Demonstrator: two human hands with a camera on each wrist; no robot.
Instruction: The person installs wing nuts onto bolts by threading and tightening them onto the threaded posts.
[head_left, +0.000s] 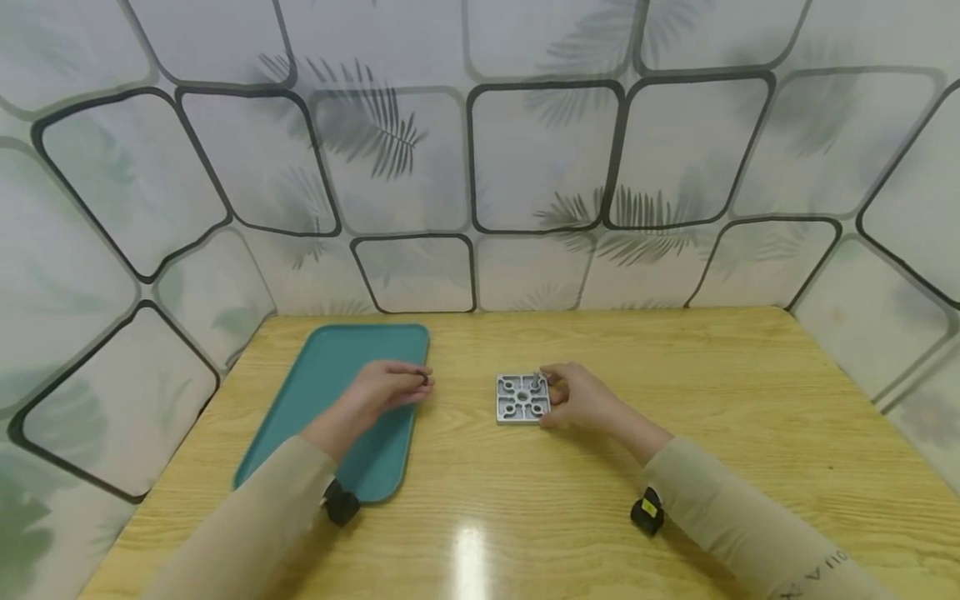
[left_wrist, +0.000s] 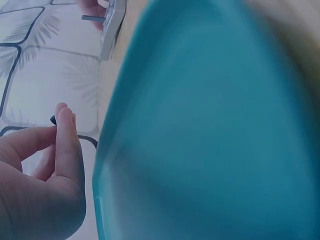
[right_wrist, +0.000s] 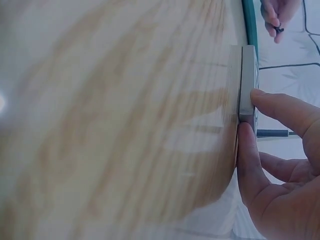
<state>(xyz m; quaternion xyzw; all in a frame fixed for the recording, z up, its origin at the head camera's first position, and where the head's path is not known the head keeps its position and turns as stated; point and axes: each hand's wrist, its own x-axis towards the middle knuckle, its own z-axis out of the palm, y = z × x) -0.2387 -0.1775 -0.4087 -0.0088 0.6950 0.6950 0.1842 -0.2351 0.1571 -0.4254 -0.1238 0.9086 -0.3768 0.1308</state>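
Left hand (head_left: 386,390) hovering by the teal tray's (head_left: 360,350) right edge, nearly closed fingers pinching a small dark piece (head_left: 423,378). Right hand (head_left: 577,400), fingers slightly parted, gripping the right edge of the metal plate (head_left: 510,410), which is lying on the counter (head_left: 480,483). Progress, as judged: one bolt (right_wrist: 272,133) standing at the far right corner; three corners showing none; dark piece sitting apart, unjoined.

- Head: high, near side and right of the tray (head_left: 345,358), well back, facing forward and down to the backdrop (head_left: 540,158) beyond.
- Left wrist: rolled sideways, close against the tray, which fills most of it.
- Right wrist: rolled sideways, low over the bench (head_left: 525,492), right of the tray.
- All three share the tray and the metal plate (head_left: 522,398) right of it.
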